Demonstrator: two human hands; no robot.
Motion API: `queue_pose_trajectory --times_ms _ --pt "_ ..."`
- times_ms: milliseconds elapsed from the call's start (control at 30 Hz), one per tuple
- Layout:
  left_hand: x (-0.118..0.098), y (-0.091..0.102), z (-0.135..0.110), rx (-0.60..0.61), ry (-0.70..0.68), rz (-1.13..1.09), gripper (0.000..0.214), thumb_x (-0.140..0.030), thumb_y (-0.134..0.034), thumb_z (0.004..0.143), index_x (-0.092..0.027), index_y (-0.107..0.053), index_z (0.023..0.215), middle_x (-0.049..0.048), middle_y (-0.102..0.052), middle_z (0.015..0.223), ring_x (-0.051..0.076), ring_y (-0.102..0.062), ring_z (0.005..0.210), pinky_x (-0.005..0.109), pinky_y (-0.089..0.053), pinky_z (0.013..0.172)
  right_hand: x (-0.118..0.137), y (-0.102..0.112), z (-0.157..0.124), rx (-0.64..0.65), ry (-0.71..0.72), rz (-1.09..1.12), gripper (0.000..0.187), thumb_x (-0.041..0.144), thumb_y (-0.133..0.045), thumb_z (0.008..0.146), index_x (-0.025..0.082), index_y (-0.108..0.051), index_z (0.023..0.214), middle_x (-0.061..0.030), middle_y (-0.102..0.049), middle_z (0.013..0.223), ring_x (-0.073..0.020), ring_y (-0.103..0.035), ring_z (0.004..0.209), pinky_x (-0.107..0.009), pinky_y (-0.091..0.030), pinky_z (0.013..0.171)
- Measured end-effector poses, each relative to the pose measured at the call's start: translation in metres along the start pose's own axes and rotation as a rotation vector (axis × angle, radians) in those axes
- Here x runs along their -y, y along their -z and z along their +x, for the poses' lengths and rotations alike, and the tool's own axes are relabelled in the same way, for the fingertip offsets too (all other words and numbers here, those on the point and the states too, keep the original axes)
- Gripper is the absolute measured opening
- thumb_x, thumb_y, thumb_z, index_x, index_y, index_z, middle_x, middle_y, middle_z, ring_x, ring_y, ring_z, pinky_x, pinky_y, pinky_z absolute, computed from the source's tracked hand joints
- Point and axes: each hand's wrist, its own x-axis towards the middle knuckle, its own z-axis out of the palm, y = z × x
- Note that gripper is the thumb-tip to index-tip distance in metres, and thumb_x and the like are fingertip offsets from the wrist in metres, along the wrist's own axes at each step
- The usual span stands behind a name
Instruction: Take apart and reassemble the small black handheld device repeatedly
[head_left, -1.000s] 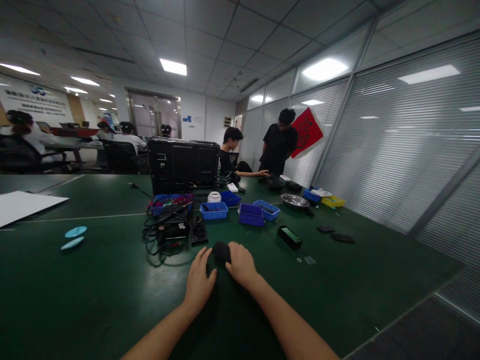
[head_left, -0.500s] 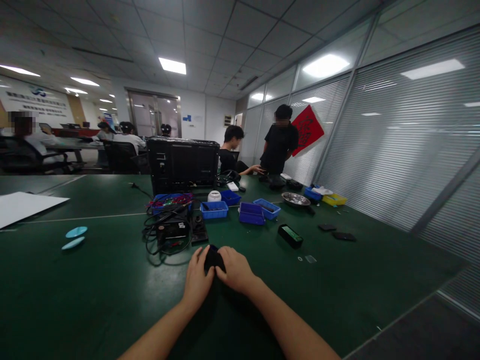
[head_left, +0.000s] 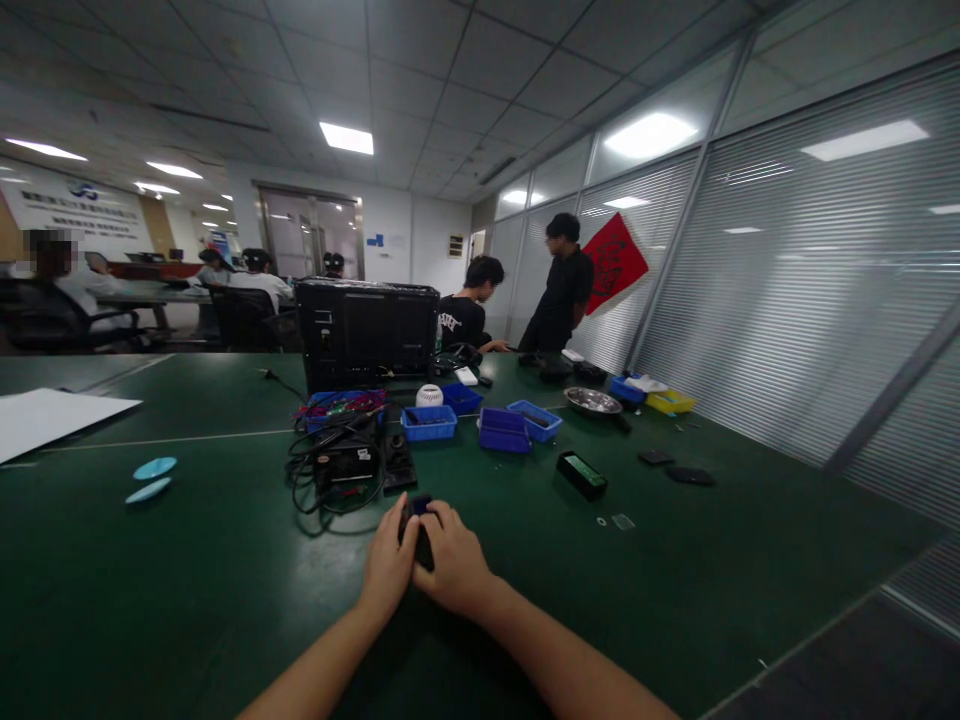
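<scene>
Here, head view: left hand [head_left: 390, 562] and right hand [head_left: 456, 568], pressed together, both clasped on one small black device [head_left: 418, 522] that sits between the fingertips just above the green table [head_left: 187, 590], at the near middle. Just beyond the hands: black power unit [head_left: 341, 462] in a tangle of cables. Behind it: large black equipment case [head_left: 367, 332], upright. To its right, in a loose row: blue parts bins [head_left: 427, 421], a metal bowl [head_left: 592, 401], a yellow tray [head_left: 670, 402]. Right of the hands, apart from them: black box with a green top [head_left: 581, 475]. Far left: two pale blue oval pieces [head_left: 154, 468] and a white sheet [head_left: 52, 415]. Table's far end: two people in black [head_left: 559, 290], one seated, one standing.
</scene>
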Motion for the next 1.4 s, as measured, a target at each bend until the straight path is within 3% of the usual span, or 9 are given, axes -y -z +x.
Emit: queue_pose_trajectory --times_ms 100,200,300,467,700,933,1100,1233,1400 --pt "0.001 -0.001 0.0 0.029 0.001 -0.075 0.048 -0.038 -0.036 0.081 -0.015 -0.042 0.123 0.0105 -0.048 0.126 0.019 -0.044 0.117 0.037 -0.031 0.101 -0.011 -0.004 0.003 -0.07 -0.021 0.264 0.034 0.029 -0.053 0.073 0.021 -0.048 0.105 -0.0064 -0.044 0.115 -0.0168 -0.05 0.094 -0.032 -0.042 0.083" --pt "-0.002 -0.001 0.0 0.032 0.008 -0.076 0.052 -0.04 -0.038 0.08 -0.013 -0.041 0.124 0.0123 -0.046 0.128 0.02 -0.041 0.12 0.038 -0.029 0.102 -0.021 -0.013 0.008 -0.181 -0.139 0.499 0.029 0.019 -0.044 0.077 0.021 -0.046 0.106 -0.0058 -0.044 0.113 -0.0092 -0.053 0.073 -0.025 -0.046 0.068" --pt "-0.006 -0.001 -0.001 0.035 -0.024 -0.02 0.06 -0.04 -0.048 0.074 -0.013 -0.038 0.126 0.0126 -0.045 0.128 0.022 -0.041 0.119 0.039 -0.03 0.101 -0.032 -0.019 0.011 -0.259 -0.252 0.556 0.032 0.016 -0.043 0.076 0.019 -0.044 0.108 -0.0063 -0.046 0.109 -0.0093 -0.053 0.072 -0.024 -0.047 0.065" --pt "-0.013 -0.002 -0.005 0.056 -0.041 0.044 0.069 -0.029 -0.057 0.065 -0.014 -0.035 0.128 0.012 -0.044 0.129 0.023 -0.04 0.12 0.039 -0.029 0.102 -0.055 -0.027 0.017 -0.211 -0.383 0.554 0.033 0.019 -0.045 0.074 0.017 -0.044 0.107 -0.0072 -0.05 0.105 -0.0096 -0.054 0.067 -0.025 -0.049 0.061" --pt "-0.018 0.0 -0.008 0.063 0.015 0.03 0.065 -0.024 -0.053 0.068 -0.011 -0.034 0.129 0.0131 -0.044 0.13 0.022 -0.043 0.119 0.037 -0.032 0.1 -0.084 -0.034 0.025 -0.202 -0.509 0.734 0.026 0.024 -0.044 0.072 0.017 -0.045 0.097 -0.0047 -0.053 0.091 -0.01 -0.056 0.059 -0.021 -0.046 0.041" --pt "-0.022 0.011 -0.016 0.101 0.053 0.071 0.063 -0.025 -0.052 0.069 -0.01 -0.037 0.128 0.0126 -0.048 0.127 0.022 -0.045 0.117 0.034 -0.034 0.098 -0.094 -0.028 0.026 -0.255 -0.523 0.729 0.022 0.026 -0.044 0.071 0.015 -0.049 0.089 -0.0018 -0.055 0.076 -0.0098 -0.053 0.051 -0.021 -0.043 0.04" --pt "-0.022 0.03 -0.031 0.087 0.063 0.077 0.064 -0.027 -0.053 0.068 -0.013 -0.038 0.128 0.0102 -0.048 0.127 0.022 -0.045 0.116 0.035 -0.034 0.098 -0.096 -0.012 0.021 -0.237 -0.53 0.464 0.022 0.013 -0.035 0.064 0.016 -0.056 0.07 0.0 -0.055 0.061 -0.0122 -0.052 0.055 -0.023 -0.041 0.052" --pt "-0.016 0.048 -0.043 0.084 0.064 0.098 0.066 -0.031 -0.052 0.068 -0.012 -0.037 0.129 0.0117 -0.051 0.124 0.024 -0.049 0.112 0.037 -0.037 0.094 -0.102 -0.001 0.016 -0.266 -0.526 0.362 0.021 0.008 -0.031 0.056 0.018 -0.048 0.048 -0.0007 -0.052 0.055 -0.0139 -0.051 0.061 -0.023 -0.038 0.06" --pt "-0.015 0.069 -0.053 0.05 0.119 0.124 0.066 -0.035 -0.053 0.066 -0.016 -0.039 0.128 0.0081 -0.054 0.121 0.023 -0.052 0.109 0.034 -0.04 0.09 -0.105 0.005 0.015 -0.253 -0.554 0.327 0.018 0.008 -0.031 0.055 0.019 -0.044 0.048 0.0009 -0.048 0.053 -0.0133 -0.049 0.059 -0.02 -0.035 0.057"
